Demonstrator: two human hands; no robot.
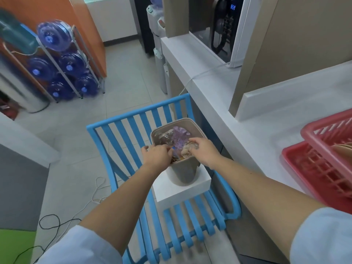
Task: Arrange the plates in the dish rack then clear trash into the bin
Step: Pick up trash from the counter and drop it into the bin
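A beige bin (183, 173) stands on a white box (181, 189) on the seat of a blue slatted chair (133, 121). The bin holds trash (179, 138): a purple wrapper, clear plastic and crumpled paper. My left hand (158, 155) is at the bin's near rim, fingers curled around wrappers. My right hand (204, 151) reaches over the bin's right side and pinches crumpled plastic and paper. At the right edge, a red dish rack (323, 149) on a red tray sits on the counter, with the edge of a beige plate (342, 148) showing inside.
The white counter (219, 96) runs along the right side of the chair, with a microwave (228, 29) at its far end. Blue water jugs fill a metal rack (64, 61) at the left. Cables (57, 225) lie on the tiled floor beside the chair.
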